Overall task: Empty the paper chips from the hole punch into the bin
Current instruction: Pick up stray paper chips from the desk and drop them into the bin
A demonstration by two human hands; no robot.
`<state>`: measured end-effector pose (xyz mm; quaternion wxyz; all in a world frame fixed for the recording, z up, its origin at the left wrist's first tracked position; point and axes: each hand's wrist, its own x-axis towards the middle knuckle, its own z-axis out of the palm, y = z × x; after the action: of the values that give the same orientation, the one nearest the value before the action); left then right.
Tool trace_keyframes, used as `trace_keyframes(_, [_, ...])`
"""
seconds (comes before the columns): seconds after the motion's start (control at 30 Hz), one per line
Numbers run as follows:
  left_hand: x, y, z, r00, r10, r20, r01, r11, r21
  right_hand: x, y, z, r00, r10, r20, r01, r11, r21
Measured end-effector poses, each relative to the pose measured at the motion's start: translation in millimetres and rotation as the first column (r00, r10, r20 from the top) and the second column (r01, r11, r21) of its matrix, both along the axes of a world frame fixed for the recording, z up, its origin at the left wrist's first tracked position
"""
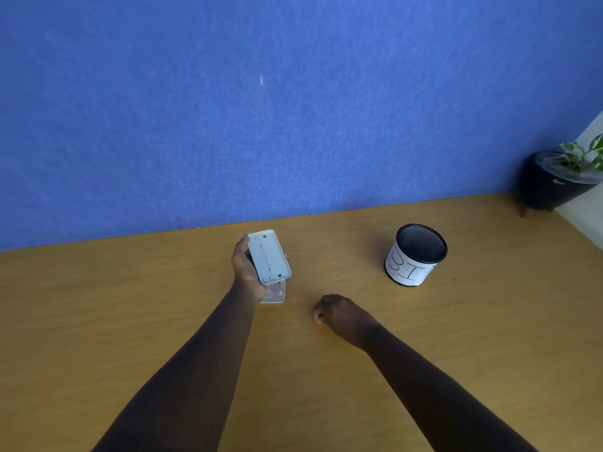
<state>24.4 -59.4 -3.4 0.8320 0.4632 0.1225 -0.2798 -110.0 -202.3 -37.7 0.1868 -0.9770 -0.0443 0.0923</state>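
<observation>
Hole punch [269, 257]: left hand [244, 272] holding it above desk [163, 305], grip closing round its sides, underside facing camera, long axis running away from person. Clear tray [275, 293] beneath. Bin [416, 254] lying well right, nearer right hand [339, 313], which is resting curled, holding nothing.

Pale grey-white rectangular plastic hole punch [269, 258]: underside shows a thin centre line and small dark round spots near each end. Clear, colourless plastic chip tray [275, 293] just below it. Black wire-mesh cylindrical bin [416, 254], white paper label with black hand-drawn letters. Tabletop [163, 305]: yellow-brown wood grain. Blue textured wall panel [261, 109]. Black round plant pot [551, 185] at far right corner, green-and-white variegated leaves.
</observation>
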Motion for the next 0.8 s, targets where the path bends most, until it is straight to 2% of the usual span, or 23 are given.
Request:
trace_keyframes(0.13, [0,2,1,1.000,-0.005,-0.002,0.005,1.000,0.012,1,2,-1,0.999,-0.043,-0.012,0.043,0.999,-0.019])
trace_keyframes(0.2, [1,3,1,1.000,-0.001,0.006,0.001,1.000,0.013,2,-1,10,0.989,-0.138,0.049,0.135,0.988,0.070])
trace_keyframes(0.27, [2,3,2,1.000,0.002,0.018,-0.002,1.000,0.010,5,-12,33,0.951,-0.257,0.174,0.220,0.953,0.207])
trace_keyframes(0.33, [3,4,3,1.000,0.005,0.030,-0.005,1.000,0.005,10,-31,63,0.854,-0.398,0.336,0.285,0.897,0.338])
trace_keyframes(0.4, [4,4,4,0.999,0.009,0.034,-0.009,1.000,0.007,13,-57,88,0.690,-0.553,0.468,0.395,0.829,0.396])
trace_keyframes(0.43, [4,3,5,0.999,0.010,0.034,-0.011,1.000,0.009,13,-71,97,0.604,-0.634,0.482,0.485,0.773,0.409])
trace_keyframes(0.5, [3,2,8,1.000,0.017,0.023,-0.017,1.000,0.006,11,-101,107,0.487,-0.777,0.398,0.693,0.621,0.365])
trace_keyframes(0.57, [3,0,9,1.000,0.014,0.015,-0.014,1.000,-0.005,9,-123,108,0.491,-0.828,0.271,0.828,0.540,0.150])
trace_keyframes(0.63, [1,-1,10,1.000,-0.001,0.015,0.001,1.000,-0.008,9,-131,111,0.533,-0.830,0.162,0.840,0.542,0.009])
trace_keyframes(0.7, [-1,-3,10,1.000,-0.012,0.015,0.012,1.000,-0.015,10,-134,113,0.528,-0.846,0.072,0.848,0.530,0.002])
trace_keyframes(0.8, [-2,-6,11,1.000,-0.019,0.023,0.020,0.999,-0.030,11,-137,112,0.518,-0.855,0.039,0.855,0.517,-0.034])
